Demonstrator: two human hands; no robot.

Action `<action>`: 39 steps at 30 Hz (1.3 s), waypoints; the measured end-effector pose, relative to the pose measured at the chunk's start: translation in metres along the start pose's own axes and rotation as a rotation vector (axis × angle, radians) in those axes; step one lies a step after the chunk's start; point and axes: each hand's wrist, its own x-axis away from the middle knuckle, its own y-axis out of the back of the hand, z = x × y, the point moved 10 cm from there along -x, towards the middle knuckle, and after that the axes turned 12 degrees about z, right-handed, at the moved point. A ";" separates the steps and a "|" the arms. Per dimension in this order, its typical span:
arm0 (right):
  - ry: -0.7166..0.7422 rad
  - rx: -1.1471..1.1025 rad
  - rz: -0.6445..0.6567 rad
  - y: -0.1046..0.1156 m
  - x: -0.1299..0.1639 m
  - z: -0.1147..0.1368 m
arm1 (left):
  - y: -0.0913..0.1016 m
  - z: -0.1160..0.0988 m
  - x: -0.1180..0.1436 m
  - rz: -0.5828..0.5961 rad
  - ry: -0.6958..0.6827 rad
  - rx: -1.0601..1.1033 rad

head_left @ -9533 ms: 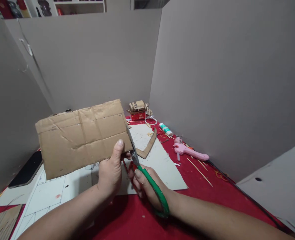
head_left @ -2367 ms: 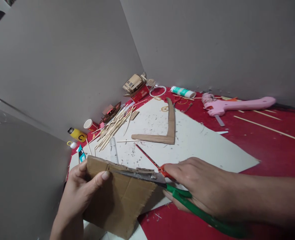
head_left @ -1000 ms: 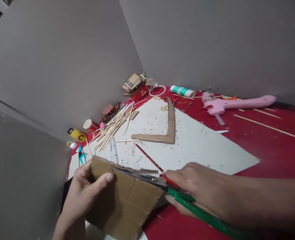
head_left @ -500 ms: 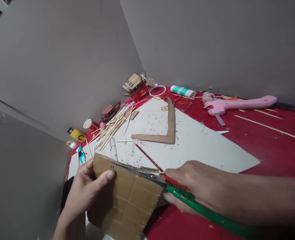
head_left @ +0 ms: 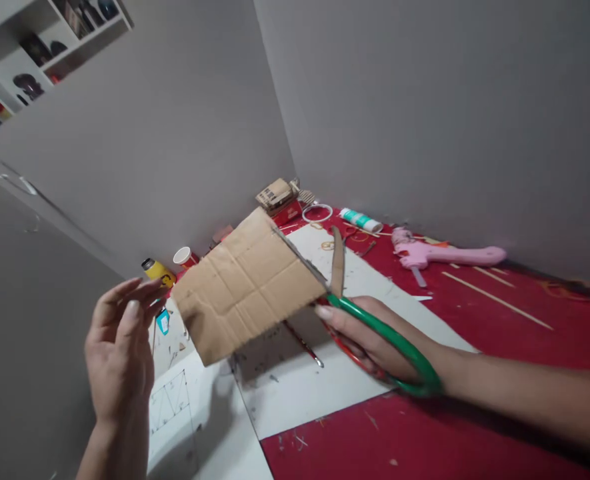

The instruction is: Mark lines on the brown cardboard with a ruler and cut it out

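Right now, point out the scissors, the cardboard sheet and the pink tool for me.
Scissors [head_left: 385, 329]: head view, on the green handle.
Cardboard sheet [head_left: 249, 287]: head view, on the middle of its broad face.
Pink tool [head_left: 449, 255]: head view, on its long handle.

The cardboard is above the sheet; the pencil lies below it on the sheet. Left of the cardboard, apart, is the left hand; at its right edge, the scissors in the right hand. Behind it: bottle and cup leftward, box, then tube rightward, glue gun farther right.
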 end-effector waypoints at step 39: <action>0.230 -0.145 0.157 -0.041 0.032 0.029 | -0.103 0.035 0.039 -0.305 0.422 0.679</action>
